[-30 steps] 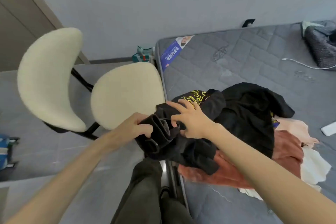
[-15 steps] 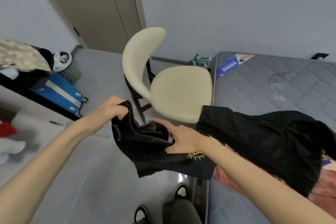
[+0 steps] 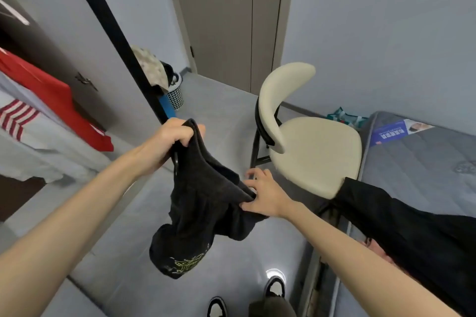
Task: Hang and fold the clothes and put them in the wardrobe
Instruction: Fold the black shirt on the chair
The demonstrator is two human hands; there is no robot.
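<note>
Garment (image 3: 203,203) between left hand (image 3: 166,143), right hand (image 3: 266,197)

The left hand (image 3: 167,141) grips the upper edge of the black garment (image 3: 201,213). The right hand (image 3: 268,198) pinches it lower down. The garment hangs above the floor (image 3: 219,110), near the cream chair (image 3: 314,152) beside the bed (image 3: 417,162).

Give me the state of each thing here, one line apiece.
black printed garment, hanging bunched between both hands
left hand, grips its upper edge
right hand, pinches a lower fold
door, closed
chair, upright
red shirt, hanging at left
second black garment, lying over the mattress edge
</note>
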